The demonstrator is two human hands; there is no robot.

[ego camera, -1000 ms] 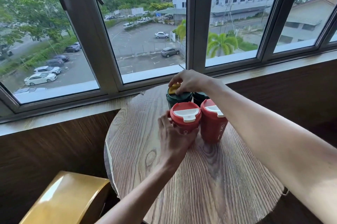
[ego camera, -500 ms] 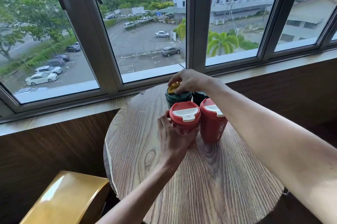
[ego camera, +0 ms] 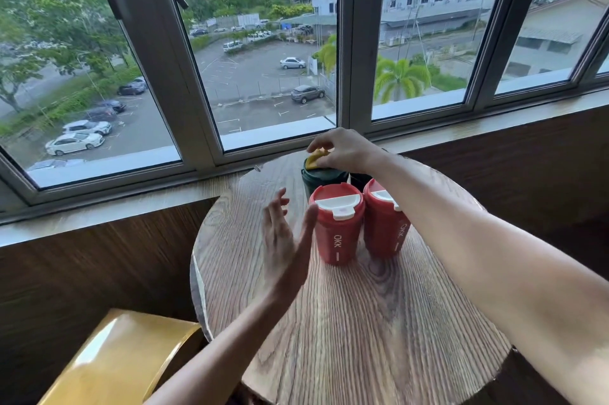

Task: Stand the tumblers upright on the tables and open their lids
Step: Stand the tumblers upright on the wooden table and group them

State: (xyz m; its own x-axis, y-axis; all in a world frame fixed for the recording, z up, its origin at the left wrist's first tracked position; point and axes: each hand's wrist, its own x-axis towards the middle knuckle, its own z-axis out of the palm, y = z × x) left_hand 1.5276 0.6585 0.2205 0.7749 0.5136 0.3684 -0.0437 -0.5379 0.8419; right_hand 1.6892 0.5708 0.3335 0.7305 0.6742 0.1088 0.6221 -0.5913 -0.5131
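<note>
One green tumbler, upright at the bench's 12 o'clock, has its yellow flap pinched by the right grip; left grip, fingers spread, empty, at a red tumbler's 9 o'clock.

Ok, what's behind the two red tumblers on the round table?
A dark green tumbler, its yellow lid flap pinched by the right hand. Beside it a second dark tumbler, mostly hidden by the forearm; its lid is unseen.
</note>
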